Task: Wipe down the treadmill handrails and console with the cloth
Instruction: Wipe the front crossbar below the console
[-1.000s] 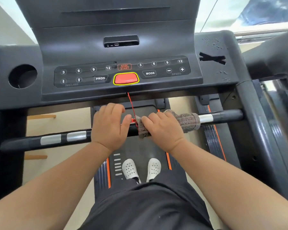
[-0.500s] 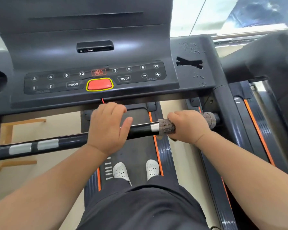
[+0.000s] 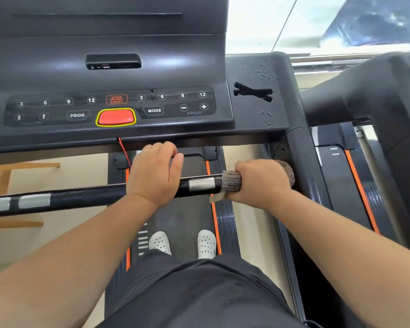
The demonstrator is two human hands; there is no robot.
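The treadmill's dark console (image 3: pixel 109 67) fills the far side of the scene, its button panel (image 3: pixel 109 106) running along the lower edge. A second treadmill (image 3: pixel 376 102) stands just beside it on the right. Below the console lies the grey belt (image 3: pixel 187 218), where the person stands in white perforated shoes (image 3: pixel 160 241). A black crosswise handrail (image 3: pixel 81 197) with silver bands spans the near side of the console from the left edge to the right upright.

The left hand (image 3: pixel 152 176) grips the handrail near its middle, fingers curled over the top and thumb closed against it. The right hand (image 3: pixel 260 181) is clamped around the grey-brown cloth (image 3: pixel 232 183), which is wrapped round the handrail at its far right end, touching the upright; a pale corner of it hangs below.

On the panel sits a red, yellow-rimmed button (image 3: pixel 115 117), and a thin red cord (image 3: pixel 123 150) drops from beneath it.
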